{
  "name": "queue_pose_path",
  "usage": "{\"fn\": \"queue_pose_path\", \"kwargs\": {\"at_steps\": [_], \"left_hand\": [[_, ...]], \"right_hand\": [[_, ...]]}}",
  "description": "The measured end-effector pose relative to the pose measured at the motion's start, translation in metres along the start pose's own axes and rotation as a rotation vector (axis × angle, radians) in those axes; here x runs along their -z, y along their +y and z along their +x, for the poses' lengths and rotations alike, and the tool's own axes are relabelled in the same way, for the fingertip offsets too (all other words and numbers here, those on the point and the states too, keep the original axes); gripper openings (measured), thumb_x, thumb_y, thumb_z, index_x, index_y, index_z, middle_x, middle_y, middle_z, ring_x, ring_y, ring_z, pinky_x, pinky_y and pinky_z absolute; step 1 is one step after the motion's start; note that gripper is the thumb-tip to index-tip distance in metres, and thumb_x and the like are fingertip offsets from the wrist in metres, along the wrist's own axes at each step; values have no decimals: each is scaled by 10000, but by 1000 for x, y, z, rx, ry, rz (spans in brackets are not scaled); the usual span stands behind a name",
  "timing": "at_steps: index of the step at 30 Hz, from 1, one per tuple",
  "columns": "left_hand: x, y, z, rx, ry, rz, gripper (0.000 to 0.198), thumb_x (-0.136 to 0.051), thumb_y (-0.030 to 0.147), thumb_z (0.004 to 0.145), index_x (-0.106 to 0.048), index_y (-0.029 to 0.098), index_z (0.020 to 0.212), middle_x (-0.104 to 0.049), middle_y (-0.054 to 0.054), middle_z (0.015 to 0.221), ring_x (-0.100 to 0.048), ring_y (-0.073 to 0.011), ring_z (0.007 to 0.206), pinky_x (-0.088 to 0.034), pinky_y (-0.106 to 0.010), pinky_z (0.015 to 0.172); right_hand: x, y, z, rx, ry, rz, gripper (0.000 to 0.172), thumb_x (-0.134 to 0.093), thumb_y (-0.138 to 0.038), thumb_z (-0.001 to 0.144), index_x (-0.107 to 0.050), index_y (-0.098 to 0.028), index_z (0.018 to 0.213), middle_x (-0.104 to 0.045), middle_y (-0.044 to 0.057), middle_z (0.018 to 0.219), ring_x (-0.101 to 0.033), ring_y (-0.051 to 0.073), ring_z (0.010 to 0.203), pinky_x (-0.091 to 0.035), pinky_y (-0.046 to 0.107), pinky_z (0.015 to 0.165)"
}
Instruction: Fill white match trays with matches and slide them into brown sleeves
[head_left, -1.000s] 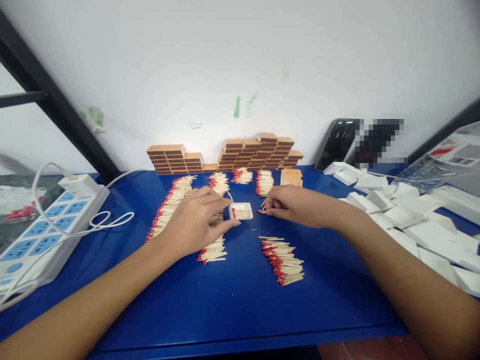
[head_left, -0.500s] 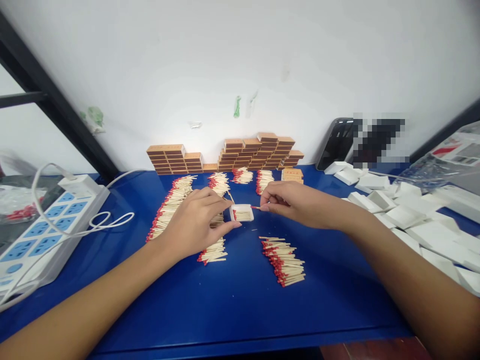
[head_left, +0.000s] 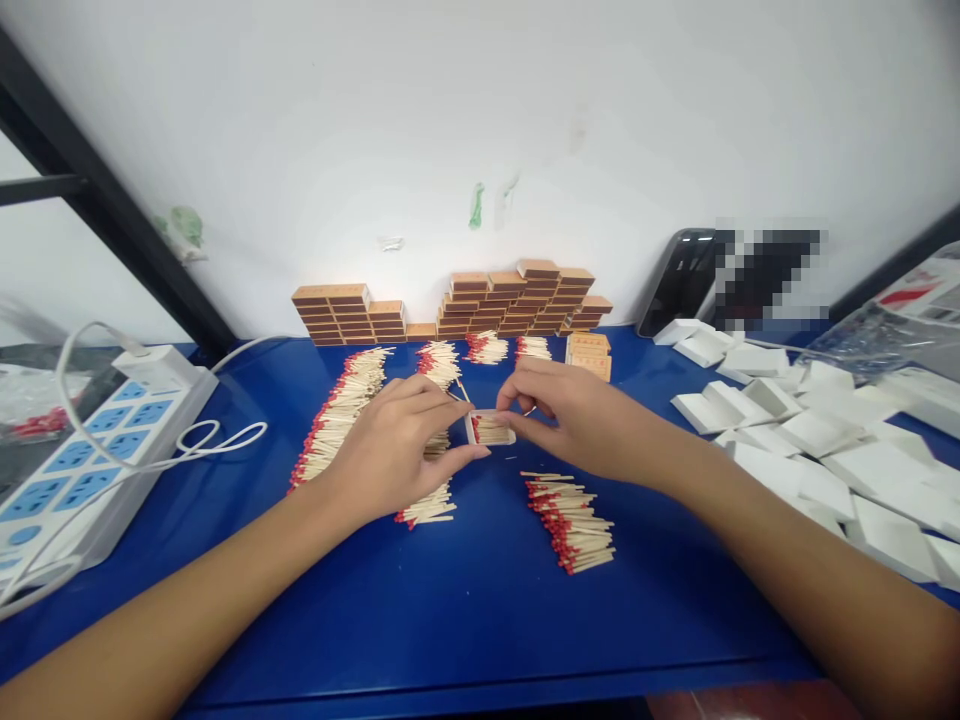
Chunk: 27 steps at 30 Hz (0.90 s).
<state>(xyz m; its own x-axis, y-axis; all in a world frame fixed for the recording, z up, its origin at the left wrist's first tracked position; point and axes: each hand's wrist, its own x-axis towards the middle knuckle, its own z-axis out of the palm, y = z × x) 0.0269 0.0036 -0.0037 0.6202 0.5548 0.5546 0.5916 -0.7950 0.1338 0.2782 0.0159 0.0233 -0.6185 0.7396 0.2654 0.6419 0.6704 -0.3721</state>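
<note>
A small white matchbox tray [head_left: 513, 438] holds a layer of red-tipped matches [head_left: 491, 431], heads to the left. My left hand [head_left: 401, 435] grips the tray's left end between thumb and fingers. Over the tray's right end, my right hand [head_left: 559, 405] is closed in a pinch; a pale matchstick end [head_left: 531, 410] shows beneath its fingers, and its tip is hidden. Loose matches lie in a pile [head_left: 571, 525] in front, in a long row [head_left: 337, 415] to the left, and partly under my left hand.
Brown matchboxes [head_left: 495, 305] are stacked along the wall. White empty trays [head_left: 817, 425] heap up at the right, near a dark phone [head_left: 679, 280]. A power strip [head_left: 97, 460] with a white cable lies at the left. Flat orange box pieces [head_left: 589, 355] sit behind my right hand.
My right hand has moved left, bringing the match from beside the tray to over its right end. The left hand still holds the tray; the view has shifted slightly.
</note>
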Motion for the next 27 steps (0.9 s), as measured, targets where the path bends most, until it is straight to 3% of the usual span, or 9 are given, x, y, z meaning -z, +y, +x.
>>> {"fn": "queue_pose_path", "kwargs": {"at_steps": [4, 10, 14, 19, 27], "left_hand": [[0, -6, 0, 3, 20, 14, 361, -727, 466, 956, -754, 154, 1135, -773, -78, 909, -679, -266, 936, -547, -429, 850], [1, -9, 0, 11, 17, 39, 365, -711, 485, 964, -752, 164, 1133, -777, -91, 934, -674, -269, 945, -542, -430, 862], [1, -8, 0, 9, 14, 35, 366, -714, 484, 961, -753, 165, 1136, -768, -85, 915, -670, -267, 935, -543, -426, 849], [2, -9, 1, 1, 20, 34, 367, -717, 478, 959, -752, 154, 1127, -772, -88, 924, -672, -272, 933, -548, -432, 851], [2, -9, 1, 12, -7, 32, 352, -725, 470, 954, -752, 167, 1131, -765, -81, 897, -679, -274, 945, -542, -430, 871]], "right_hand": [[18, 22, 0, -69, 41, -102, 181, -576, -346, 994, -681, -217, 922, -661, 64, 913, -588, 200, 800, -409, 323, 711], [23, 52, 0, -93, -135, -99, 210, -659, -340, 926, -738, -219, 1078, -699, 95, 1023, -623, 237, 861, -440, 346, 766], [15, 55, 3, -137, -196, -92, 161, -642, -283, 931, -718, -202, 1048, -700, 109, 1085, -632, 238, 911, -449, 333, 777], [9, 55, 2, -170, -230, -123, 127, -542, -198, 953, -665, -198, 920, -708, 97, 996, -615, 231, 877, -438, 327, 746], [11, 52, -2, -163, -226, -89, 149, -524, -291, 972, -630, -216, 898, -709, 88, 990, -633, 231, 869, -454, 330, 750]]}}
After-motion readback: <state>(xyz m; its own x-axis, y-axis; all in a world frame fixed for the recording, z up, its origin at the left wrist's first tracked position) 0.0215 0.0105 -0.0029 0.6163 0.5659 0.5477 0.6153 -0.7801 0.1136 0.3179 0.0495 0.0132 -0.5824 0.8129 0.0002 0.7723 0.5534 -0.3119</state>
